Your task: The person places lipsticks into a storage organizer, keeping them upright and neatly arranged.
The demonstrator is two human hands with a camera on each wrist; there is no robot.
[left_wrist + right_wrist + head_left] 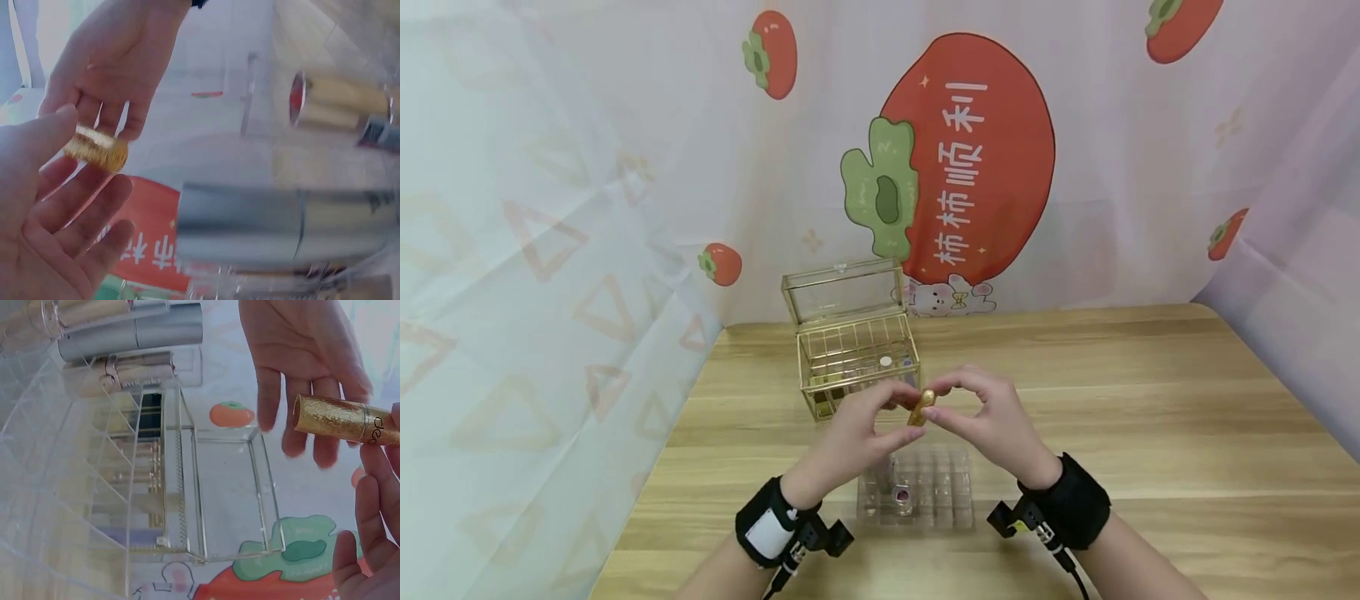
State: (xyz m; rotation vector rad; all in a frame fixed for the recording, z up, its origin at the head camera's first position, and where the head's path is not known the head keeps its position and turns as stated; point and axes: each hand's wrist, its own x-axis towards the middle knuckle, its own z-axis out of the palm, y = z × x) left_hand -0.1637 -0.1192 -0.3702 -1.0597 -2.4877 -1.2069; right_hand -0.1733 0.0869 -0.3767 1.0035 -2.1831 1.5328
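Between my two hands, in front of the gold-framed box, is a gold textured lipstick tube [922,407] with dark lettering near one end in the right wrist view. My left hand [859,427] pinches it between thumb and fingers from the left. From the other side my right hand [992,415] pinches it with thumb and index finger. Below the hands sits a clear divided organizer [953,492]. Several lipstick tubes stand in it, among them a grey one [131,332] and one with a red end [340,100].
A glass box [859,379] with gold edges stands behind the hands, its lid [846,296] raised. Several cosmetics lie inside it. A wooden table [1135,400] runs up to a printed cloth backdrop [1105,167]. Black camera straps [1075,500] circle both wrists.
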